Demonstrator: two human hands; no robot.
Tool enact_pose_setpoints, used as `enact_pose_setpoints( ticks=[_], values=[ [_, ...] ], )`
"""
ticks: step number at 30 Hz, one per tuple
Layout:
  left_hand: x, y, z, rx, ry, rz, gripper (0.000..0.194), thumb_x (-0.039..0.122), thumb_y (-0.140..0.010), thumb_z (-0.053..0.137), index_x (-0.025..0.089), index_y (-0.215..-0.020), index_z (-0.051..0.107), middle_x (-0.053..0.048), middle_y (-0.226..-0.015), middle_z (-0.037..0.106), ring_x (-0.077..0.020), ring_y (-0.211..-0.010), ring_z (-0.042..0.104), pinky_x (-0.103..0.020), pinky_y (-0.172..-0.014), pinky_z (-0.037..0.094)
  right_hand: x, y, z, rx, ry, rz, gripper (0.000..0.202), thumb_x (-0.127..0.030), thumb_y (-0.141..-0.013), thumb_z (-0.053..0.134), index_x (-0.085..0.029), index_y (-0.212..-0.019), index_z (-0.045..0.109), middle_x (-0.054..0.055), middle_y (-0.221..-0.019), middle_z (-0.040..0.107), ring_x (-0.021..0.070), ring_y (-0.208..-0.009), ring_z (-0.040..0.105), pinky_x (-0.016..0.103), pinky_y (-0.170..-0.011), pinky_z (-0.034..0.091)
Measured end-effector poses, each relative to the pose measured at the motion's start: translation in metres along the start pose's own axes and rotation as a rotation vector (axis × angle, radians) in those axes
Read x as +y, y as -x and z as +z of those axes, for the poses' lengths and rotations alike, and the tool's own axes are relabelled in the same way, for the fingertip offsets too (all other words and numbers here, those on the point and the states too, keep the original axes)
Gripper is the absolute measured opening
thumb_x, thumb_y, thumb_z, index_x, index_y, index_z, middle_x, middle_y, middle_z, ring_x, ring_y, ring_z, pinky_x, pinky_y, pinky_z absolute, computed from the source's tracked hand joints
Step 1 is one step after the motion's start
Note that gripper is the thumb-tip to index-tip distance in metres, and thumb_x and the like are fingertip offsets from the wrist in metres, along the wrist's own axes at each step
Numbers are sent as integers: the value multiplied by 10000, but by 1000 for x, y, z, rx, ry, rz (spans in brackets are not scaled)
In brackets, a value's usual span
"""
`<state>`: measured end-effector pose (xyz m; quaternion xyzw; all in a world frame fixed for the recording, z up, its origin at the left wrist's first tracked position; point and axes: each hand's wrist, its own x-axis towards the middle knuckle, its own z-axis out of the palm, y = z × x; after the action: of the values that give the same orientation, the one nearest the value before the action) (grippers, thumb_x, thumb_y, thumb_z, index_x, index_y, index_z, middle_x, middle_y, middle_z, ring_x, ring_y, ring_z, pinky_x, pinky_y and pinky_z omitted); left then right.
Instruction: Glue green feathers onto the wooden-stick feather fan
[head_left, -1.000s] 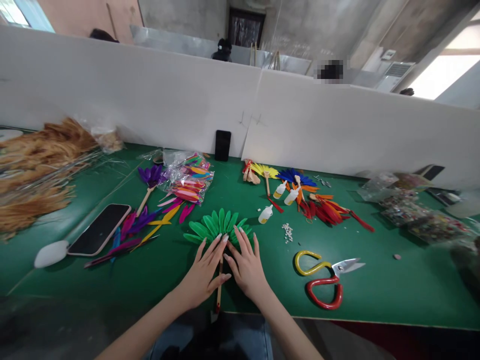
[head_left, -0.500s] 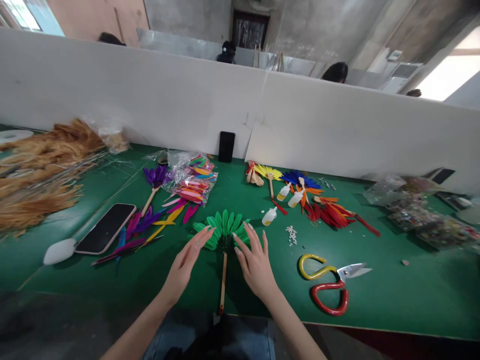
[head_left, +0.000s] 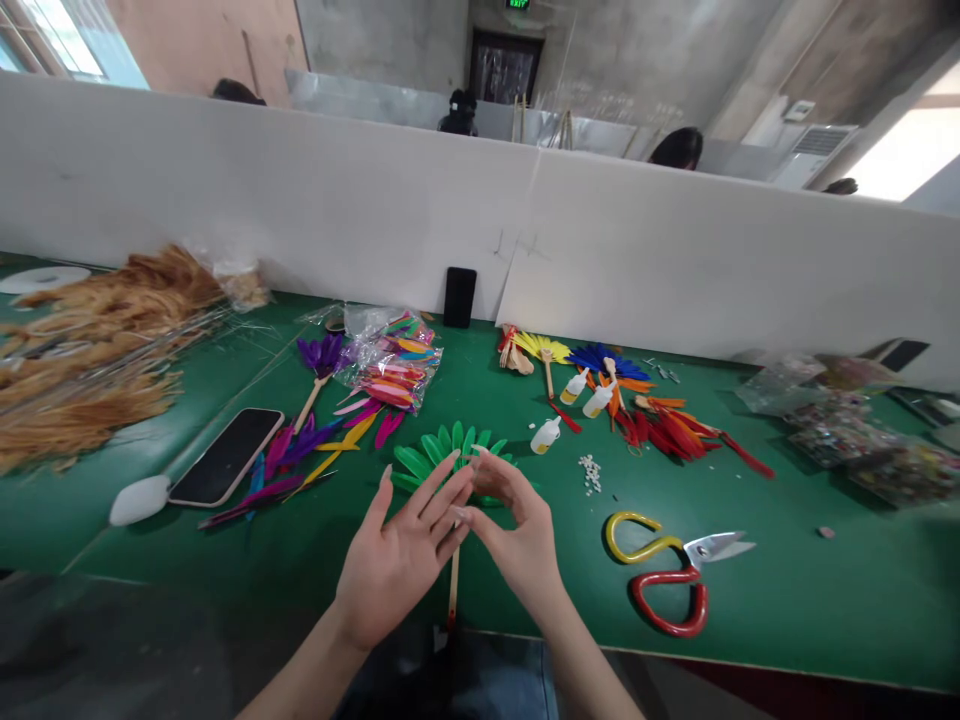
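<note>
A green feather fan [head_left: 427, 455] lies on the green table, its wooden stick [head_left: 454, 580] pointing toward me. Over its lower feathers, my left hand [head_left: 401, 560] is turned palm up with the fingers spread, holding nothing. The thumb and fingers of my right hand [head_left: 521, 530] touch the fingertips of my left hand; whether anything small is between them cannot be made out. Both hands hide the middle of the fan.
Yellow-and-red scissors [head_left: 694, 570], white beads [head_left: 590, 474] and glue bottles [head_left: 545, 436] lie to the right. Loose feathers [head_left: 300, 450], a phone [head_left: 226, 457] and a purple fan [head_left: 321, 355] are left. A white partition [head_left: 637, 240] stands behind; people's heads show beyond it.
My hands have come together from either side of the green fan. The left has turned palm up, and the right's fingers now meet its fingertips. The view has shifted slightly.
</note>
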<state>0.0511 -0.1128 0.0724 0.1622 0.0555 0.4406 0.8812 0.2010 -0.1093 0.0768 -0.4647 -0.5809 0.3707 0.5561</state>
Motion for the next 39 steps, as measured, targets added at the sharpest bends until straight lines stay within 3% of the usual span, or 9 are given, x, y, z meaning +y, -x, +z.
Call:
enact_pose_setpoints(
  ticks=[5, 9, 15, 20, 26, 35, 39],
  values=[
    [-5, 1, 6, 41, -38, -1, 645, 584, -898, 94, 247, -1394, 331, -37, -1424, 393, -212, -1375, 185, -442, -1123, 58, -11, -13, 1, -74, 47, -46, 239, -190, -718, 661, -221, -956, 671, 49, -901, 671, 168, -749, 640, 280, -632, 555],
    [-4, 4, 13, 68, -129, 29, 669, 625, -874, 83, 281, -1448, 102, -63, -1424, 394, -220, -1354, 251, -470, -1110, 63, -14, -20, -2, -136, 61, -61, 93, -207, -758, 638, -196, -832, 694, 37, -773, 647, 147, -670, 625, 251, -582, 524],
    [-3, 8, 23, 60, -262, 21, 682, 686, -830, 54, 370, -1416, -93, -36, -1422, 401, -238, -1320, 323, -508, -1088, 63, -17, -22, -7, -176, 197, -108, 175, -265, -854, 538, -193, -787, 683, 42, -748, 663, 150, -696, 613, 249, -615, 502],
    [-3, 8, 25, 13, -250, 10, 676, 686, -828, 42, 378, -1416, -87, -28, -1444, 364, -241, -1328, 308, -500, -1085, 72, -20, -22, -11, -203, 197, -72, 261, -282, -901, 461, -188, -792, 679, 38, -755, 683, 142, -696, 626, 238, -625, 493],
    [-3, 9, 23, 42, -230, 4, 693, 691, -828, 51, 360, -1420, -88, -42, -1403, 426, -249, -1301, 355, -506, -1078, 84, -23, -18, -12, -200, 108, 11, 94, -272, -777, 634, -187, -809, 660, 36, -760, 696, 160, -707, 645, 256, -641, 518],
    [-4, 8, 24, 26, -181, 4, 699, 694, -824, 55, 359, -1422, -82, -51, -1441, 366, -262, -1320, 320, -502, -1079, 71, -14, -19, -10, -235, 192, -2, 234, -270, -900, 454, -185, -819, 657, 40, -766, 690, 149, -695, 631, 247, -632, 489],
    [-3, 8, 25, 32, -139, 9, 715, 694, -827, 80, 336, -1427, -72, -68, -1400, 428, -246, -1325, 312, -487, -1085, 47, -18, -17, -11, -261, 97, 41, 102, -257, -812, 594, -181, -862, 640, 45, -829, 698, 164, -760, 649, 257, -682, 513]
  ],
)
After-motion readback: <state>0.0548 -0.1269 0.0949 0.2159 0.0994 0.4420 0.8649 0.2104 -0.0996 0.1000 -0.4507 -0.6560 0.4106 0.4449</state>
